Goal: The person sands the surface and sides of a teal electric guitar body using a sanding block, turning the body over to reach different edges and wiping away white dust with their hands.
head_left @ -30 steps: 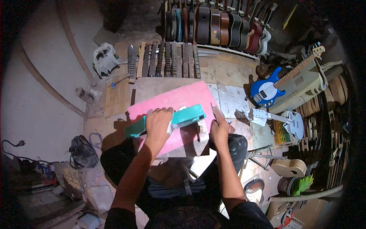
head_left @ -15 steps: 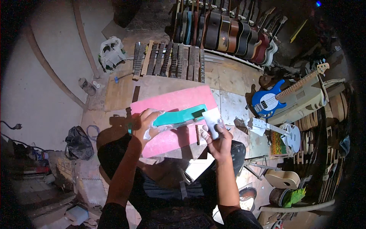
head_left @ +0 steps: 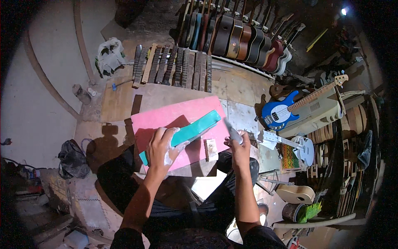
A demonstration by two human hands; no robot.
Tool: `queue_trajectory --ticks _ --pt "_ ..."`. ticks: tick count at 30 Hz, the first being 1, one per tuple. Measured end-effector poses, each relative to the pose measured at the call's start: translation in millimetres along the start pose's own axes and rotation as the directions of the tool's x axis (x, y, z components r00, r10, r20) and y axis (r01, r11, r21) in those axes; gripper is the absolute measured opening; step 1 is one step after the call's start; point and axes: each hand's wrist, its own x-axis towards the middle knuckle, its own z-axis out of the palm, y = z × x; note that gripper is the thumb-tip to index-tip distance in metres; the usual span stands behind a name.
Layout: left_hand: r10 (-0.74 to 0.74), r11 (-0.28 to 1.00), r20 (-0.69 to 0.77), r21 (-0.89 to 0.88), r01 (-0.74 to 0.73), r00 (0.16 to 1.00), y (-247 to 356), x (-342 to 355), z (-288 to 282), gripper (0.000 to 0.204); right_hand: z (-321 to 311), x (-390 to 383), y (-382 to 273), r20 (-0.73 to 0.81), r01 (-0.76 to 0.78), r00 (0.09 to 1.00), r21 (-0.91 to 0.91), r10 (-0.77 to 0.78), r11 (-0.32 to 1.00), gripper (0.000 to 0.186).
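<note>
My left hand (head_left: pixel 162 149), smeared with white dust, grips a long teal piece (head_left: pixel 197 124) tilted diagonally over a pink board (head_left: pixel 176 112). At the board's right side, my right hand (head_left: pixel 239 151) holds a blurred grey sheet or flat pad (head_left: pixel 232 130) just beyond the teal piece's far end. A small pale piece with a dark ridged edge (head_left: pixel 211 150) lies on the pink board below the teal piece. The pink board rests on a larger tan board (head_left: pixel 165 91) over my lap.
Several loose guitar necks (head_left: pixel 161 64) lie beyond the boards; racked guitars (head_left: pixel 248 41) stand behind them. At right are a blue bass (head_left: pixel 280 114), a white guitar (head_left: pixel 304 151) and an unpainted guitar body (head_left: pixel 294 193). A black bag (head_left: pixel 72 157) and wall (head_left: pixel 49 108) are left.
My right hand has drawn the grey sheet rightward, off the teal piece's end, and tilted it. The teal piece now angles more steeply up to the right in my left hand.
</note>
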Motion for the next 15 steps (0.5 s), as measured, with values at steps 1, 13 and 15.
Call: queue_trajectory --ticks 1,13,15 --pt "-0.009 1.000 0.010 -0.016 0.009 1.000 0.8 -1.2 -1.1 0.050 -1.6 0.8 -1.1 0.028 -0.047 0.999 0.108 0.044 0.993 0.021" --pt "-0.003 0.998 0.037 0.055 0.001 0.999 14.2 -10.3 -3.2 0.051 -15.3 3.8 25.0 0.000 0.023 1.000 0.138 -0.023 0.990 0.012" --pt "0.021 0.997 0.041 0.068 -0.024 0.999 18.8 -12.7 -1.4 0.051 -27.5 11.0 40.6 0.021 0.052 0.998 0.020 -0.052 0.998 0.011"
